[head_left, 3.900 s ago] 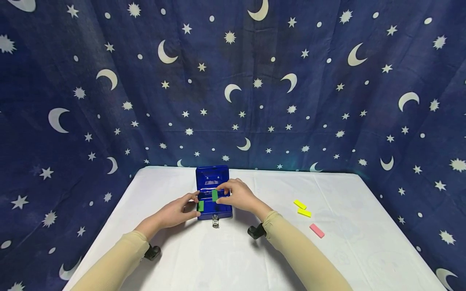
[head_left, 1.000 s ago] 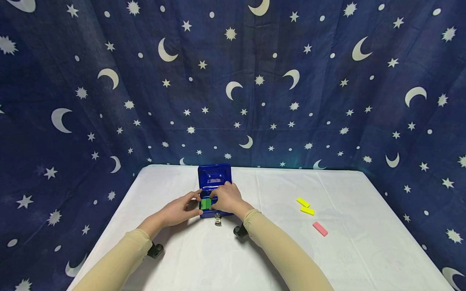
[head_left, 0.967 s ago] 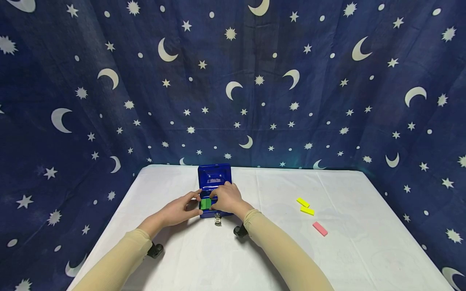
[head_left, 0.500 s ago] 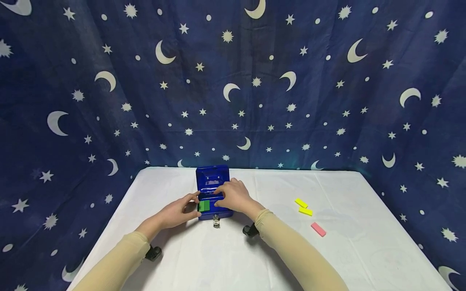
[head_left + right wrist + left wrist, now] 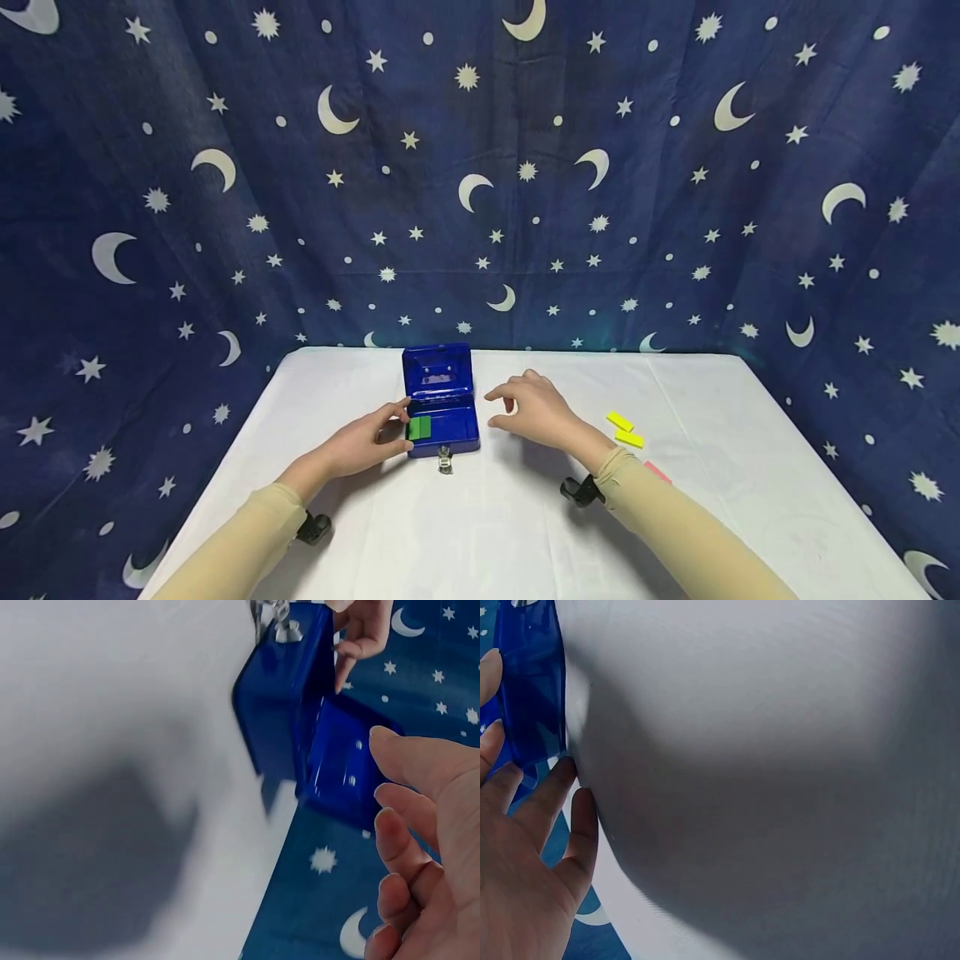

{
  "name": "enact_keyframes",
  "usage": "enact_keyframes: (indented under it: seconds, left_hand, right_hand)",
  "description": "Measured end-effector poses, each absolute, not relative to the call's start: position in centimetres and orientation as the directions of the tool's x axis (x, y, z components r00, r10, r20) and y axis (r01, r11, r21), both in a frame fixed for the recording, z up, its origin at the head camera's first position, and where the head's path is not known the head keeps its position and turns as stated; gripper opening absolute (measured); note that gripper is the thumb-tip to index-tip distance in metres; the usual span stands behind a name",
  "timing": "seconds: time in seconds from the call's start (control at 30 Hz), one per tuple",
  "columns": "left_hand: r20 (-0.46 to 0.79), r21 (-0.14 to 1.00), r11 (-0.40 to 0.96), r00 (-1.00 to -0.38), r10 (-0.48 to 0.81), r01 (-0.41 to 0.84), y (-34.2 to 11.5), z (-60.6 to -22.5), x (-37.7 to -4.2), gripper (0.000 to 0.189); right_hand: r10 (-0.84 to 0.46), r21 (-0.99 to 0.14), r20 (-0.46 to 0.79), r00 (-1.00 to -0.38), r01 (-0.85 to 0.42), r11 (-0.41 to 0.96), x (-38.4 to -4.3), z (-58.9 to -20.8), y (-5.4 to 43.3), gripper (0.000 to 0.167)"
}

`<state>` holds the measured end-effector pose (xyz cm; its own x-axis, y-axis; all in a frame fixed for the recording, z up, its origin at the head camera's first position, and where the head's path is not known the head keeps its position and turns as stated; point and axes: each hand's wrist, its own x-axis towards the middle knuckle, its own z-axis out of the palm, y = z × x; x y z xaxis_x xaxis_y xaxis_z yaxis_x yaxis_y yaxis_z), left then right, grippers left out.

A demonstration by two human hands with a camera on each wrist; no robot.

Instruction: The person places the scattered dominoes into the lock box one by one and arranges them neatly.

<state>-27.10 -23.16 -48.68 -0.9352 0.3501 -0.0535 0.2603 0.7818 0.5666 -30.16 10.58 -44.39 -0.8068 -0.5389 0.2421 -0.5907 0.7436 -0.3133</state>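
Observation:
A blue metal cash box [image 5: 453, 427] stands on the table with its lid [image 5: 437, 371] raised and its silver latch [image 5: 445, 460] hanging at the front. Two green blocks [image 5: 419, 427] lie side by side at the left end inside it. My left hand [image 5: 360, 439] rests its thumb and fingertips against the box's left side; in the left wrist view its fingers [image 5: 525, 791] spread along the box wall. Just right of the box, apart from it, my right hand [image 5: 538, 411] hovers with loosely bent fingers and a gap between thumb and index, holding nothing.
On the right of the white-covered table [image 5: 480, 533] lie two yellow blocks [image 5: 628, 438] and a pink block [image 5: 657, 472], partly hidden by my right sleeve. A dark blue curtain [image 5: 480, 167] with moons and stars hangs behind the table.
My right hand brought a green block beside the other one in the box, let go of it, and moved out to the right. The left hand stays at the box's left side.

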Motion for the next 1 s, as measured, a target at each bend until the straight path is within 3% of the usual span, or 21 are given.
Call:
enact_keyframes:
  seconds: [0.7, 1.0]
  left_hand:
    - [-0.049, 0.562, 0.781, -0.931, 0.362, 0.274, -23.3, -48.9, -27.0, 0.048]
    - [-0.049, 0.562, 0.783, -0.934, 0.354, 0.267, -23.4, -49.1, -27.1, 0.046]
  right_hand:
    - [-0.359, -0.464, 0.196, -0.912, -0.409, 0.786, -28.8, -45.4, 25.7, 0.036]
    - [-0.332, -0.545, 0.077, -0.94, -0.319, 0.775, -27.9, -46.9, 29.9, 0.04]
